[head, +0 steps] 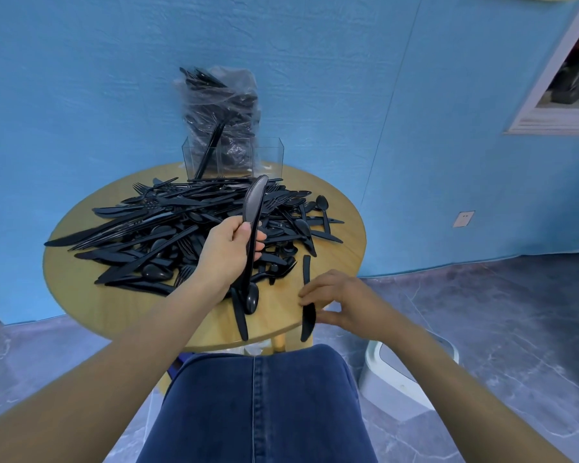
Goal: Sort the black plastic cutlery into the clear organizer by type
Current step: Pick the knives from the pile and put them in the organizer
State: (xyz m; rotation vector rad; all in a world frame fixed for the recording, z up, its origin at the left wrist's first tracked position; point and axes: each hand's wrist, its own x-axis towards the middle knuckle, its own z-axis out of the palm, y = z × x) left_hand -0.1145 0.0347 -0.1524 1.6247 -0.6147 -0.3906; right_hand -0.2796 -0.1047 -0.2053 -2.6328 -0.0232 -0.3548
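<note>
A heap of black plastic cutlery [194,228] covers the round wooden table [81,295]. My left hand [228,252] grips a black knife [254,202] by its handle, blade pointing up over the heap. My right hand [341,302] reaches to a second black knife [307,295] lying at the table's near edge, fingertips and thumb touching it. The clear organizer [268,155] stands at the table's far side, with one black piece [209,152] leaning in its left compartment. Another knife [239,315] and a spoon [252,299] lie near the front edge.
A clear plastic bag of more black cutlery [221,105] leans on the blue wall behind the organizer. My legs in blue jeans [258,406] are under the table's near edge. A white bin [401,375] stands on the floor at the right.
</note>
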